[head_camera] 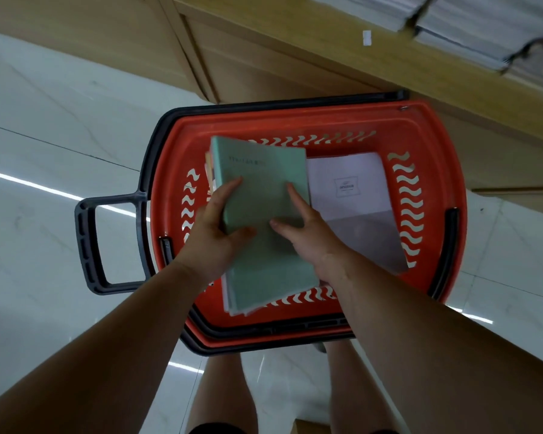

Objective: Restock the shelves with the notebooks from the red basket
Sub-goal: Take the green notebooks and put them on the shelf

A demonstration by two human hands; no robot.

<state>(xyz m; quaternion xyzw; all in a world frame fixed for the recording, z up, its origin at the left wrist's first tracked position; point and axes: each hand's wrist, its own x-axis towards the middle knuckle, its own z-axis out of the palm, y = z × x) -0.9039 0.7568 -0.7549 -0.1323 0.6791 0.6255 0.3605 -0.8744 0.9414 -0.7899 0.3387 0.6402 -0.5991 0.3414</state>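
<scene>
Both hands on the green notebook (264, 189), top of a small stack, tilted over the left half of the red basket (326, 120). Left hand (215, 236) clamps the left edge, thumb on the cover. Right hand (308, 242) grips the right edge, thumb and forefinger on the cover, other fingers hidden underneath. White notebook (351, 189) lies in the basket's right half.

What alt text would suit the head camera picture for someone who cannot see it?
Seen from above, a person's left hand and right hand hold a stack of green notebooks over a red basket on a white tiled floor. A pale notebook lies inside the basket, and a wooden shelf with stacked books runs along the top.
</scene>
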